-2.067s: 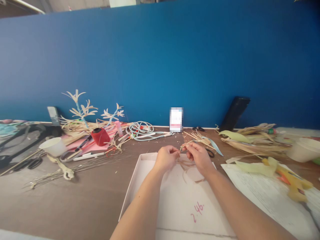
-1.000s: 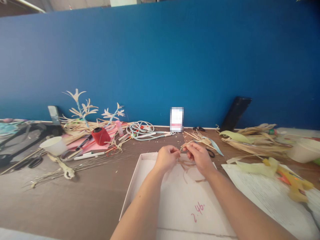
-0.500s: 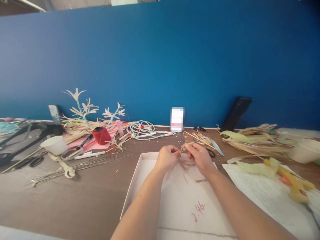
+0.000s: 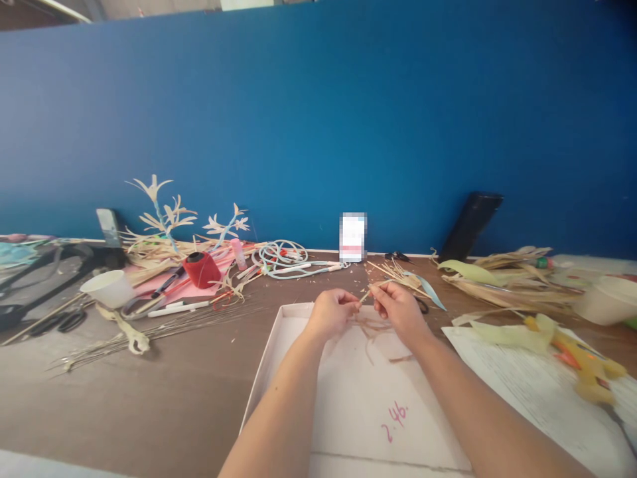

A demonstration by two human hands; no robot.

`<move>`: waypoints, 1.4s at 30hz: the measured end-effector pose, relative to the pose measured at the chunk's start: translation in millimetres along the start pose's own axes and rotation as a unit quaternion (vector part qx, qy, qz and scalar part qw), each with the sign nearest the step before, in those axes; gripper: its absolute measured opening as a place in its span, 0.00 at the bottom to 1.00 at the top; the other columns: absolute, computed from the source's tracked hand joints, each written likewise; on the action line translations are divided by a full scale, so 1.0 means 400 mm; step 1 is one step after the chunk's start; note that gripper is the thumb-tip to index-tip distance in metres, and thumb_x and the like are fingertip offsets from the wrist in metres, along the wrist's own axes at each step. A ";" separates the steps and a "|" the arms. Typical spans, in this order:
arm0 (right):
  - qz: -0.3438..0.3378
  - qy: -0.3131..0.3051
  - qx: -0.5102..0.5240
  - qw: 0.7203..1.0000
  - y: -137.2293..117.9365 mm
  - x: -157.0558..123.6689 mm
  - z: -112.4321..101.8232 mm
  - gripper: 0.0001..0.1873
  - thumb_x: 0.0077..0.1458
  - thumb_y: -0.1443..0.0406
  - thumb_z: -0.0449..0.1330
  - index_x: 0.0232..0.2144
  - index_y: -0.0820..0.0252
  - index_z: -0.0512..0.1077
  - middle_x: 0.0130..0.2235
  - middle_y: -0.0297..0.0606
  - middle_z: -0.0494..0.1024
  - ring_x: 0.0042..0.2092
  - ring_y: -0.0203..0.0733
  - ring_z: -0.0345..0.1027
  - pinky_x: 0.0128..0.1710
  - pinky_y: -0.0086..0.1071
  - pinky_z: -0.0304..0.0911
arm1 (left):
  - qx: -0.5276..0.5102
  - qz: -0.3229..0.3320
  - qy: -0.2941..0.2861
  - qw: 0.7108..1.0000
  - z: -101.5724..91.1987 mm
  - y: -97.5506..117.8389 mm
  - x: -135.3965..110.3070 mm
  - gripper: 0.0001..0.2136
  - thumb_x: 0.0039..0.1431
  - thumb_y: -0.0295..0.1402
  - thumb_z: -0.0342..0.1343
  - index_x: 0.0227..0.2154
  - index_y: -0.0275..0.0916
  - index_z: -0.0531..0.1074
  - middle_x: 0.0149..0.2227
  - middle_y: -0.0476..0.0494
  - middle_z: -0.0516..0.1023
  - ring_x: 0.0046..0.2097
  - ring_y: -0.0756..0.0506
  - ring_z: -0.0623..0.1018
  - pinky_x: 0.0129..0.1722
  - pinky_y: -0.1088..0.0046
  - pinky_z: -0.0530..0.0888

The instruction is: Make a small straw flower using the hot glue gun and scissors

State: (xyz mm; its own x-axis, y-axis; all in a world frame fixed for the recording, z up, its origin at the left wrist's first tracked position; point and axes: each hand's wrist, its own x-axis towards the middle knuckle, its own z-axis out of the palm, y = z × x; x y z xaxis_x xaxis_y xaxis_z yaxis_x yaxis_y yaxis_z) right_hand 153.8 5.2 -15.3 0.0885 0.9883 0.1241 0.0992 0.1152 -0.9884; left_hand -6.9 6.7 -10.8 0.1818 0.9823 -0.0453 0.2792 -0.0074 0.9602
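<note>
a blue partition (image 4: 318, 119) stands behind my brown desk (image 4: 149, 392). in front of me lies a shallow white box (image 4: 348, 405) with pink writing on its floor, and to the right a pile of dried husks (image 4: 507, 275) spreads over the desk. my left hand (image 4: 331, 313) and right hand (image 4: 398, 311) meet above the box's far edge. the fingers of both are pinched tight on one thin straw strip (image 4: 365, 296), which runs slanting between them, just above some loose tan strands (image 4: 371, 328) lying in the box.
</note>
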 end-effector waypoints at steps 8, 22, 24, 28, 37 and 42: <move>0.014 -0.041 0.058 0.997 0.006 0.002 -0.007 0.17 0.47 0.53 0.60 0.29 0.61 0.72 0.20 0.32 0.68 0.20 0.30 0.54 0.18 0.26 0.49 | 0.006 0.001 -0.018 1.000 -0.011 0.009 -0.003 0.07 0.47 0.30 0.58 0.30 0.35 0.77 0.24 0.48 0.73 0.26 0.52 0.68 0.27 0.77 0.66; 0.012 -0.054 0.026 0.998 0.007 0.007 -0.012 0.17 0.49 0.52 0.59 0.27 0.61 0.71 0.19 0.33 0.71 0.18 0.30 0.54 0.17 0.26 0.47 | 0.009 -0.012 -0.017 1.000 -0.020 0.015 -0.009 0.06 0.49 0.29 0.56 0.30 0.36 0.76 0.25 0.48 0.74 0.26 0.52 0.69 0.29 0.76 0.67; 0.011 -0.048 0.020 0.999 0.011 0.008 -0.013 0.17 0.49 0.52 0.59 0.27 0.61 0.71 0.20 0.33 0.72 0.18 0.29 0.53 0.17 0.26 0.47 | 0.012 -0.013 -0.016 1.000 -0.020 0.014 -0.010 0.07 0.49 0.29 0.56 0.30 0.36 0.76 0.25 0.48 0.74 0.26 0.52 0.69 0.29 0.76 0.67; 0.010 -0.042 0.006 0.999 0.015 0.009 -0.012 0.16 0.50 0.53 0.58 0.28 0.61 0.71 0.20 0.33 0.73 0.17 0.29 0.52 0.17 0.26 0.47 | 0.017 -0.017 -0.015 1.000 -0.019 0.014 -0.009 0.07 0.49 0.30 0.55 0.30 0.36 0.76 0.25 0.48 0.74 0.26 0.52 0.69 0.29 0.76 0.67; -0.009 0.008 -0.044 0.999 -0.019 -0.001 0.002 0.16 0.48 0.52 0.58 0.25 0.60 0.68 0.18 0.33 0.71 0.18 0.32 0.57 0.18 0.28 0.50 | 0.003 -0.016 -0.035 0.999 -0.014 0.005 -0.006 0.07 0.49 0.30 0.56 0.31 0.35 0.76 0.26 0.47 0.75 0.26 0.52 0.69 0.28 0.77 0.67; -0.040 0.029 -0.086 0.995 -0.015 0.001 -0.006 0.16 0.50 0.54 0.56 0.26 0.61 0.69 0.21 0.36 0.74 0.19 0.32 0.59 0.18 0.27 0.52 | -0.054 -0.039 -0.021 0.998 -0.018 0.014 -0.007 0.07 0.52 0.30 0.54 0.30 0.33 0.76 0.28 0.44 0.76 0.28 0.51 0.72 0.30 0.77 0.69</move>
State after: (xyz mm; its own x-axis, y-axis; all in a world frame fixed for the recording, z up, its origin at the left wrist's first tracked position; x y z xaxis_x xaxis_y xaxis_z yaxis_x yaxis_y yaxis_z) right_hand 155.6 4.9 -9.2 0.1308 0.9683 0.2126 0.2755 0.1704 -0.9461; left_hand -12.7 5.2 -3.1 0.2035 0.9702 -0.1313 0.1920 0.0920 0.9771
